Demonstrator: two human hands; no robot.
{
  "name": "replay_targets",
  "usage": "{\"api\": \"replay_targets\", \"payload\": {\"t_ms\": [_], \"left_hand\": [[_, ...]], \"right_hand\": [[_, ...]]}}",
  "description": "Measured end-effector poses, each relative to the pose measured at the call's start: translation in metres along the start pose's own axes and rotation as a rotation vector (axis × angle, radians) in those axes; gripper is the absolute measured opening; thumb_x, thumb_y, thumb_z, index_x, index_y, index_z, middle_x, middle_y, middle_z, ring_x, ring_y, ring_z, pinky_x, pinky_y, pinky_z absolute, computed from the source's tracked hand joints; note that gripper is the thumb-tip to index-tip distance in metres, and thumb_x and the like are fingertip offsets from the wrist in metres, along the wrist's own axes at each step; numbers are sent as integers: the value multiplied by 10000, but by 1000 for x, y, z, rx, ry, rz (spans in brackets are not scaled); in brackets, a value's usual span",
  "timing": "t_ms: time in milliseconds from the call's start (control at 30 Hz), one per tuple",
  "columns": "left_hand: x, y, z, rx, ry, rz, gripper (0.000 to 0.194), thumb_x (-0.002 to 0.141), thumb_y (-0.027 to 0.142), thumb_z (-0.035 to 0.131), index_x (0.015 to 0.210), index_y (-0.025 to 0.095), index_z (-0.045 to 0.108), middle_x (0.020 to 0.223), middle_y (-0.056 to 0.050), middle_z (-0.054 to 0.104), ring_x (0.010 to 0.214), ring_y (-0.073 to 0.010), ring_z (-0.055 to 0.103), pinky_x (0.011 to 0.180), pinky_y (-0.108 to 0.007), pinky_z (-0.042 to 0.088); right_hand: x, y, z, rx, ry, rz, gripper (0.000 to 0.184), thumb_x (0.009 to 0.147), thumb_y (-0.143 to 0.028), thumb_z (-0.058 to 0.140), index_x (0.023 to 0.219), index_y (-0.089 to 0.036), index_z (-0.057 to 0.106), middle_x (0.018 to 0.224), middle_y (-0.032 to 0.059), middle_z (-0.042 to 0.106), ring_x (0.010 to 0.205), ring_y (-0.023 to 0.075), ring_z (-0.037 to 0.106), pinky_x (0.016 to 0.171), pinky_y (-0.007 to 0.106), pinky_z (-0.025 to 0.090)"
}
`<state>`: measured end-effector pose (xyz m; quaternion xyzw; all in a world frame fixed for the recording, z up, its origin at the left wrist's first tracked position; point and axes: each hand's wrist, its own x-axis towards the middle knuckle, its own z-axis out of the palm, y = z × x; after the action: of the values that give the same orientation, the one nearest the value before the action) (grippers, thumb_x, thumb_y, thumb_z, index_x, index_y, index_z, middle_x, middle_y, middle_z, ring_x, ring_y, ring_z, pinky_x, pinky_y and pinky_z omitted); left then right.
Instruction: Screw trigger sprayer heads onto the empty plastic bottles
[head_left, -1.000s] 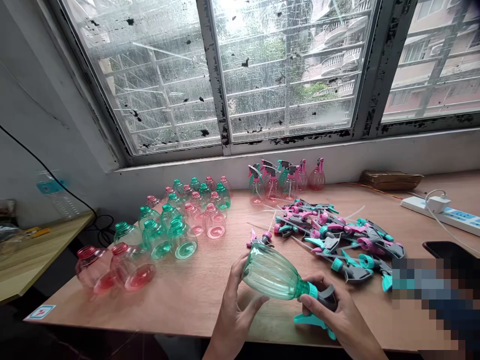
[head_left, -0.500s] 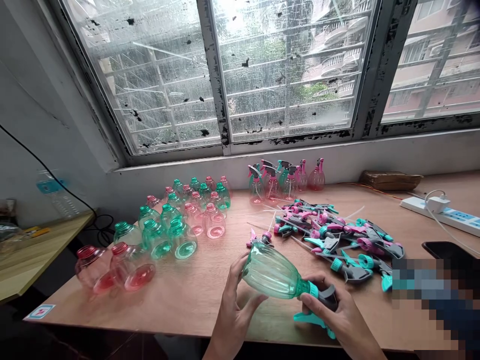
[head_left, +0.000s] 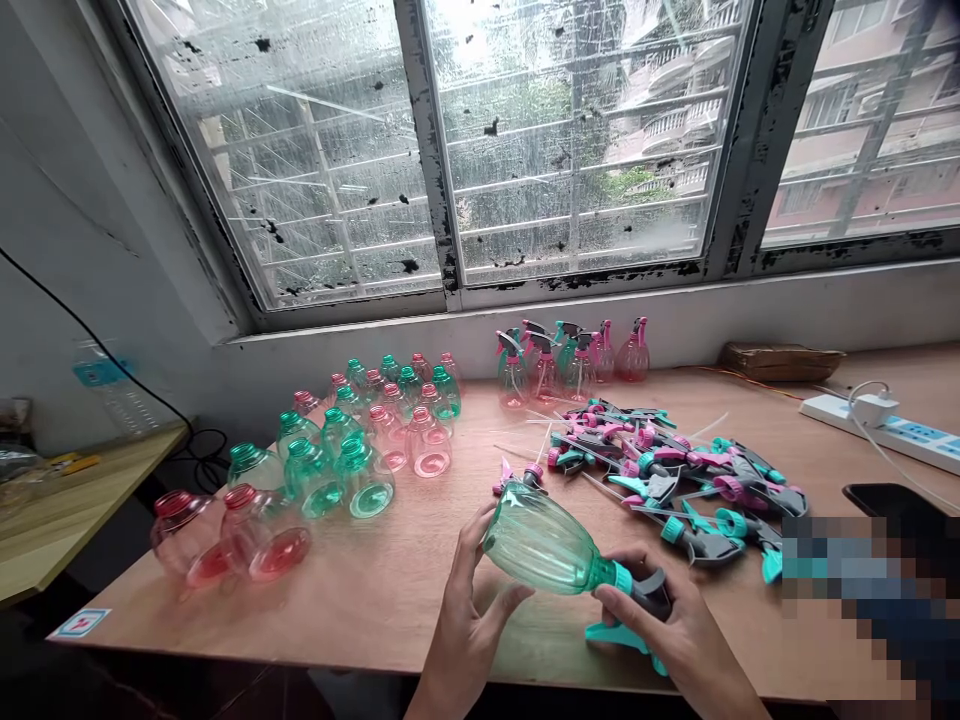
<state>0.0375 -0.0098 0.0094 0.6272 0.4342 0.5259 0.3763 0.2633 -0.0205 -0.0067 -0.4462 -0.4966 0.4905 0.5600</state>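
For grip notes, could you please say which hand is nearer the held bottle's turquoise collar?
Right: the right hand is at the collar; the left hand holds the bottle near its base.

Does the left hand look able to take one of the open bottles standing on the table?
Probably not while the left hand supports the green bottle; otherwise, bare table leaves its way to the open bottles free.

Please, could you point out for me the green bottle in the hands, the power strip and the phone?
Bottle (head_left: 541, 541): head view, middle of its clear green body.
Power strip (head_left: 919, 434): head view, its white top.
Phone (head_left: 892, 498): head view, its dark upper part.
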Motion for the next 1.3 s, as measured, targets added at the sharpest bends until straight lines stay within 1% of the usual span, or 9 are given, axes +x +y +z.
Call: {"api": "replay_targets", "payload": {"t_ms": [200, 333, 500, 733, 833, 900, 1000, 1200, 1300], "left_hand": [[-2, 3, 0, 10, -12, -20, 687, 849, 390, 775, 1455, 335, 455, 1469, -86, 549, 1417, -338, 451, 1179, -476, 351], [-2, 5, 0, -35, -7, -45, 625, 855, 414, 761, 1405, 303, 486, 1431, -98, 574, 1399, -334, 471, 1174, -476, 354], [-1, 4, 2, -53, 17, -47, 638, 822, 396, 794, 1391, 302, 520, 1492, -95, 532, 1425, -347, 440, 1187, -484, 344], [-3, -1, -2, -14, -12, -20, 668, 851, 381, 773, 1447, 341, 474, 1576, -84, 444, 1467, -356, 385, 1206, -515, 317], [-4, -1, -3, -35, -23, -26, 738, 808, 361, 824, 1448, 337, 457, 1571, -95, 450, 1467, -359, 383, 1208, -517, 311], [-3, -1, -3, -65, -20, -35, 712, 809, 379, 821, 1426, 316, 472, 1564, -105, 458, 1439, -359, 424, 1203, -511, 319], [-1, 0, -2, -91, -22, -61, 614, 863, 412, 760, 1402, 282, 495, 1556, -120, 466, 1396, -351, 480, 1189, -503, 340], [0, 2, -2, -19, -13, -5, 592, 889, 392, 735, 1426, 311, 499, 1555, -90, 461, 1454, -336, 403, 1209, -488, 305], [0, 3, -2, -2, -19, -12, 609, 872, 389, 753, 1423, 326, 500, 1526, -84, 495, 1443, -335, 424, 1198, -478, 325]], "right_hand": [[0, 5, -1, -11, 19, -17, 336, 774, -480, 817, 944, -209, 713, 640, -16, 692, 603, 192, 669, 558, 269, 592], [1, 6, -1, -26, 9, -28, 334, 765, -485, 821, 921, -204, 730, 647, -19, 680, 596, 188, 670, 556, 273, 594], [0, 7, 1, 31, 43, 24, 414, 727, -531, 836, 959, -209, 718, 626, -16, 676, 595, 206, 681, 554, 295, 622], [-1, 2, 2, 41, 41, 5, 370, 734, -504, 840, 918, -208, 714, 646, -21, 652, 592, 186, 661, 544, 279, 627], [-1, 1, 3, 33, 43, -3, 366, 719, -483, 855, 922, -210, 720, 652, -24, 656, 591, 192, 670, 523, 275, 621], [-1, 1, 4, 22, 46, -14, 361, 715, -467, 861, 922, -206, 723, 651, -26, 661, 591, 194, 673, 523, 280, 619], [-1, 2, 4, 27, 38, -8, 361, 723, -472, 855, 921, -200, 723, 650, -27, 662, 594, 195, 671, 540, 297, 626], [-1, 2, 0, 26, 31, -32, 353, 779, -493, 810, 943, -199, 706, 610, -14, 673, 577, 182, 648, 547, 263, 572], [0, 3, 0, 19, 41, -37, 358, 778, -505, 803, 946, -206, 701, 601, -15, 670, 568, 183, 641, 544, 260, 559]]}}
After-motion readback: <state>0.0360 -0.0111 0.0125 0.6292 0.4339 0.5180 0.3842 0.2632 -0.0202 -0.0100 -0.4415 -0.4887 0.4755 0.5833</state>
